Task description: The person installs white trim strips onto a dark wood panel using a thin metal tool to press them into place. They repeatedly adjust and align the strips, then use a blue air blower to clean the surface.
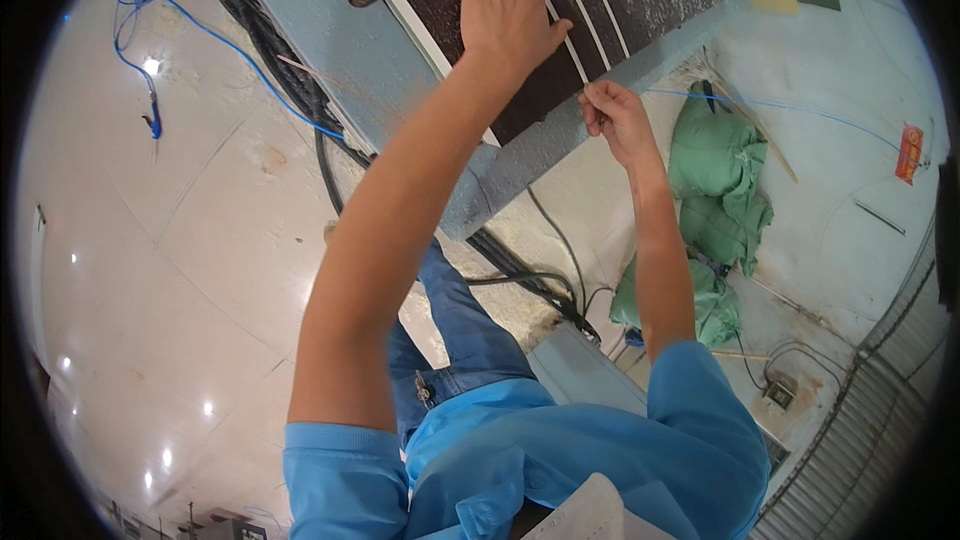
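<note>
Dark brown panel (540, 90), trimmed white along its left edge, lies at upper centre of the frame on a grey-blue table (310, 15). Step in hand, as judged: guiding a pale strip at the panel's near edge, one hand bracing, the other on the strip's end. Any further adjustment would call for steady left-hand pressure and a right-hand pull in line with the strip. Pose: left forearm slants up from lower left; left hand (508, 5) palm down on the panel, fingers slightly spread, thumb out to the right, gripping nothing visible. Right forearm rises near-vertical at right of centre; right hand (618, 118) curled, thumb and forefinger together, apparently pinching the end of the leftmost pale strip (577, 60). Whether this strip is lifted: cannot tell.
</note>
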Demonstrator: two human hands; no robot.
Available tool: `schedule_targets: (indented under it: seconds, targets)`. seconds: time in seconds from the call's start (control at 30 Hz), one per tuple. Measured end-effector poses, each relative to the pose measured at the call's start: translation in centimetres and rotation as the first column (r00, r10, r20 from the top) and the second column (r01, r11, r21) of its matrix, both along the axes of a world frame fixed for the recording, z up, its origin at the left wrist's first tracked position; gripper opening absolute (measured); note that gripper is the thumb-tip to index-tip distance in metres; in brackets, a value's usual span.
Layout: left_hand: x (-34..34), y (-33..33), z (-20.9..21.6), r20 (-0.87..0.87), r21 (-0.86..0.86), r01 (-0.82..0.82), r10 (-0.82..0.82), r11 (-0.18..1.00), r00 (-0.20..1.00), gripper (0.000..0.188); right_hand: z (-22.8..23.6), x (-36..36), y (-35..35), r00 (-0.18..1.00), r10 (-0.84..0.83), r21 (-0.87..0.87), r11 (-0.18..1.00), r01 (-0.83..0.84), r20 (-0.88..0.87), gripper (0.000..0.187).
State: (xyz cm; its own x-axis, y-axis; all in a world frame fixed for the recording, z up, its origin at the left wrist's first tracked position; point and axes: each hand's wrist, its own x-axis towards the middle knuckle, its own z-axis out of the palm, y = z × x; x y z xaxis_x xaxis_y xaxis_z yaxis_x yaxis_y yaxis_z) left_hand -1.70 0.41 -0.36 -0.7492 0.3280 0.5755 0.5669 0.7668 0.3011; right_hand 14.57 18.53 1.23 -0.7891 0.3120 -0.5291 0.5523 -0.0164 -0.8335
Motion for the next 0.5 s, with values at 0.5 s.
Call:
schedule_targets:
  seconds: [0.5]
  targets:
    - [3.8,1.8,2.5,0.286,-0.473,0.215,-0.081,0.854,0.955,0.076,-0.5,-0.5,1.3,0.993,-0.07,-0.157,0.984,0.084,0.091,0.015]
